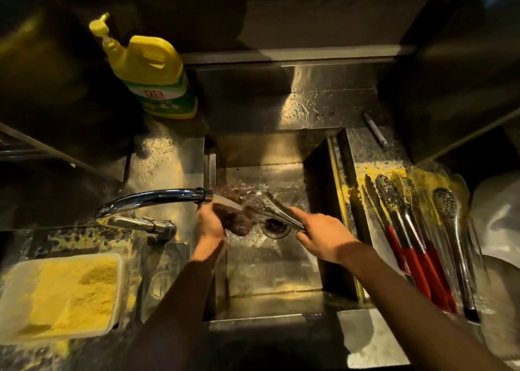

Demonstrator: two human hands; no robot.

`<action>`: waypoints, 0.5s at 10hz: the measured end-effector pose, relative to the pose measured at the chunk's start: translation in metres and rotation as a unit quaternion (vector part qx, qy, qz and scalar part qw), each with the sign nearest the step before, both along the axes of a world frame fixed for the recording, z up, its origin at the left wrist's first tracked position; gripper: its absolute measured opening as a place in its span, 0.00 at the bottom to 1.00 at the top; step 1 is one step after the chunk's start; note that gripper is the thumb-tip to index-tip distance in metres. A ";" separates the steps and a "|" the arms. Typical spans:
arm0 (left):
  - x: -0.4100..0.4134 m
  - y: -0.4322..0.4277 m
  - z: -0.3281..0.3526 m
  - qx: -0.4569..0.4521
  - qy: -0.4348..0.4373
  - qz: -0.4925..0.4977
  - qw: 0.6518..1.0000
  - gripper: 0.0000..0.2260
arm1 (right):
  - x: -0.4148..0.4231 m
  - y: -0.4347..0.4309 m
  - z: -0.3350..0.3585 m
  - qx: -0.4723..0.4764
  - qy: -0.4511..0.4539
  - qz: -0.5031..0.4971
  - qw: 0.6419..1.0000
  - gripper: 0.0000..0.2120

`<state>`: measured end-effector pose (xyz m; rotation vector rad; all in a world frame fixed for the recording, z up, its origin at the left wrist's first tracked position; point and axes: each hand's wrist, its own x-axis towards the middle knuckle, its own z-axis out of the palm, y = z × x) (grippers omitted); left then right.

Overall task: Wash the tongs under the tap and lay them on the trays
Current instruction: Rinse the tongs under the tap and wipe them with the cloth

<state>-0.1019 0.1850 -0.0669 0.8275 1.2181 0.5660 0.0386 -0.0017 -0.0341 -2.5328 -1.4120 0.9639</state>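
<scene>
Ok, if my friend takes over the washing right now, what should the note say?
Left hand: grips a dark scrubbing pad against the tongs.
Right hand: holds the metal tongs by the handle end, over the sink.
Tap: running onto the tongs' heads.
Tray on the right: red-handled tongs and an all-metal pair lie there amid yellow residue. I cannot tell whether they are washed.
Left to do: finish this pair and lay it on the tray.
</scene>
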 end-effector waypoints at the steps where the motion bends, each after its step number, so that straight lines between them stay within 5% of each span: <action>1: -0.003 -0.005 -0.008 -0.129 -0.092 0.040 0.987 0.27 | -0.011 -0.007 -0.001 0.035 0.050 -0.053 0.997 0.34; 2: 0.005 -0.012 -0.012 -0.219 -0.102 0.044 0.969 0.24 | -0.034 0.011 -0.007 0.032 0.055 -0.016 0.998 0.36; 3: 0.001 -0.020 -0.017 -0.213 -0.174 0.040 0.961 0.16 | -0.049 0.029 -0.014 0.018 0.080 -0.017 0.996 0.35; 4: -0.011 -0.012 -0.041 -0.123 -0.065 -0.089 0.986 0.12 | -0.057 0.034 -0.017 0.024 0.082 -0.002 0.996 0.36; 5: -0.007 0.005 -0.048 -0.102 0.056 -0.085 0.990 0.13 | -0.053 0.025 -0.011 0.028 0.118 -0.010 0.993 0.35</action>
